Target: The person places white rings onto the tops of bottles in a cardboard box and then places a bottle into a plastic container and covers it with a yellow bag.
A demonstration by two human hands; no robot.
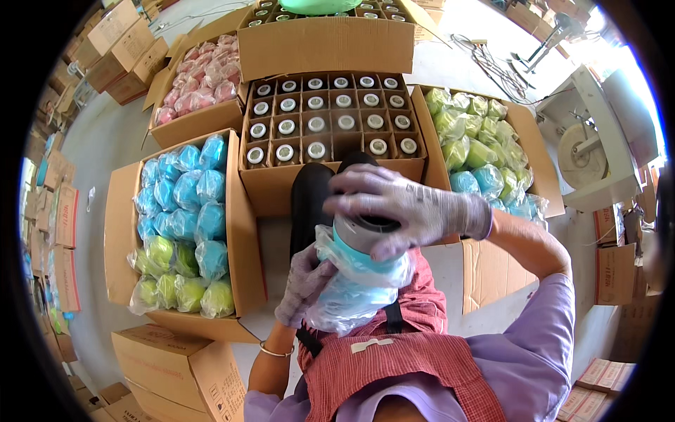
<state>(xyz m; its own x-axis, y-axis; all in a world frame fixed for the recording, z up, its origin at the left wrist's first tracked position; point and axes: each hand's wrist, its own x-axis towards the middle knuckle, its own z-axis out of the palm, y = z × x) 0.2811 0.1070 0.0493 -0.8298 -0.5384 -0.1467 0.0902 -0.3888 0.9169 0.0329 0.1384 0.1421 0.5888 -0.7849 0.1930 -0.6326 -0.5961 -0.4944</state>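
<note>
In front of my lap is a blue container (350,298) in a clear plastic bag, with a grey top part (358,237) showing above the bag's opening. My gloved left hand (306,287) grips the bagged body from its left side. From above, my gloved right hand (393,208) spans the grey top part, thumb on the near side and fingers on the far side. The fingers are slightly blurred and partly hide a dark round opening. Beyond my knees stands a divided carton (332,184) of white-lidded jars (316,150); one front-row cell (348,146) shows no lid.
An open carton (248,253) of bagged blue and green items stands at left. Another carton (543,169) with green and blue ones is at right. Pink bagged items (203,79) fill a carton behind. A closed carton (158,364) sits front left; cables (490,68) lie on the floor.
</note>
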